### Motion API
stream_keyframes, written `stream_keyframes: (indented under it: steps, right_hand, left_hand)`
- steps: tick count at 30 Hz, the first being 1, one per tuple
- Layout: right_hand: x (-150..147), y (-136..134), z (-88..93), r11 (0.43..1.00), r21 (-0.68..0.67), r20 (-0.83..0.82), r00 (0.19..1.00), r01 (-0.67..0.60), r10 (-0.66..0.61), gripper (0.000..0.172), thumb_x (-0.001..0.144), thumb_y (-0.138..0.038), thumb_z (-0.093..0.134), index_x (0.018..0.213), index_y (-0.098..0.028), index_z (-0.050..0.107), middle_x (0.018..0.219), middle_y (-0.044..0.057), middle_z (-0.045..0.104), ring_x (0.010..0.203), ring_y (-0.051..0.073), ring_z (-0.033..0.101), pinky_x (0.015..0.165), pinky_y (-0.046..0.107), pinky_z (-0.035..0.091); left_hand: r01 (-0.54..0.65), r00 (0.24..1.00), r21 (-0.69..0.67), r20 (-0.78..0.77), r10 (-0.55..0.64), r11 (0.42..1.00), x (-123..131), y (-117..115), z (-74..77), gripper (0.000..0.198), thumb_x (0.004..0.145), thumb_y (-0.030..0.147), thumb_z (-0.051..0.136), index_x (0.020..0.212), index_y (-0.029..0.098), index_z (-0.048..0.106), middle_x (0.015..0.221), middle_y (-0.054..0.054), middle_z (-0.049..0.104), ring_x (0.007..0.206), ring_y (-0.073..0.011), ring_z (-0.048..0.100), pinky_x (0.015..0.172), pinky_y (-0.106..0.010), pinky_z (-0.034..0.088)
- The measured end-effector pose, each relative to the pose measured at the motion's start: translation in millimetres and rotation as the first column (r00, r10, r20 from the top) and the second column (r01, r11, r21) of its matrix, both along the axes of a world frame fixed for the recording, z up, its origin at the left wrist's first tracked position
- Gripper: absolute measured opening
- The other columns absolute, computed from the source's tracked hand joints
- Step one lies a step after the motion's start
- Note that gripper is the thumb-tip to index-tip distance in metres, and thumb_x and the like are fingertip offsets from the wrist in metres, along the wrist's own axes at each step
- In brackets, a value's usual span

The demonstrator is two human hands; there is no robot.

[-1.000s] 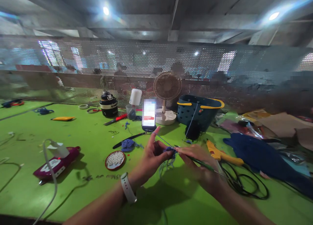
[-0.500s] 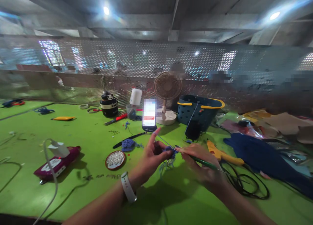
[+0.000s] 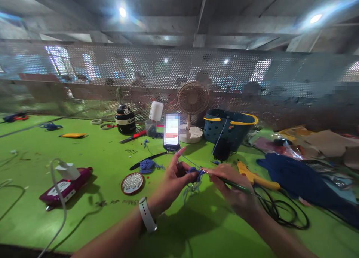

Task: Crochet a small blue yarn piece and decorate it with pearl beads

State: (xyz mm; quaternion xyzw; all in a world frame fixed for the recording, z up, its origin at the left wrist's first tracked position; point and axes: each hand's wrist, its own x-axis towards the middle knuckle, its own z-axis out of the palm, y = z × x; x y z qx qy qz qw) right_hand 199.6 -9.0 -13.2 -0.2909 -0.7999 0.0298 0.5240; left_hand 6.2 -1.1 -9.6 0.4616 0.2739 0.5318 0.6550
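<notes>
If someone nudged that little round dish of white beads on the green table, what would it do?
The dish would probably slide rather than tip, since it looks shallow and sits flat on the table. The white beads look small and round, so a sharp knock could well send some rolling over the low rim.

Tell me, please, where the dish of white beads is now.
In the head view, the dish of white beads lies left of centre on the green table, beside a blue yarn piece and left of the left hand.
</notes>
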Motion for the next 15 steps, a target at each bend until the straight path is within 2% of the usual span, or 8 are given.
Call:
stream_keyframes:
  steps: [3,9,15]
  right_hand:
    - [-2.7,-2.0,2.0,1.000,-0.026,-0.048,0.999,-0.002,0.000,0.028,0.087,-0.013,0.061,0.105,-0.033,0.070,0.083,0.000,0.075,0.071,0.018,0.067,0.064,0.032,0.051]
    - [-6.0,-4.1,5.4,1.000,-0.018,-0.086,0.996,-0.011,0.009,0.028,0.084,-0.014,0.065,0.100,-0.035,0.072,0.083,-0.002,0.077,0.069,0.019,0.068,0.065,0.034,0.052]
    - [-6.2,-3.8,6.6,0.999,-0.051,-0.100,0.995,-0.011,0.006,0.022,0.083,-0.015,0.068,0.094,-0.032,0.074,0.080,-0.002,0.077,0.068,0.017,0.069,0.063,0.032,0.053]
  left_hand:
    - [0.007,1.000,0.001,0.005,-0.007,1.000,0.6,0.4,1.0,0.086,0.073,0.010,0.076,0.144,0.019,0.028,0.074,0.004,0.059,0.070,-0.0108,0.058,0.070,-0.026,0.049]
    - [0.002,1.000,0.008,0.001,-0.002,1.000,0.3,0.4,-0.1,0.088,0.072,0.008,0.076,0.145,0.021,0.029,0.075,0.004,0.059,0.071,-0.0109,0.059,0.073,-0.027,0.050]
    - [0.005,1.000,0.030,0.004,-0.005,1.000,0.5,1.1,-3.1,0.091,0.071,0.010,0.078,0.146,0.019,0.027,0.075,0.003,0.060,0.070,-0.0108,0.059,0.072,-0.027,0.050]
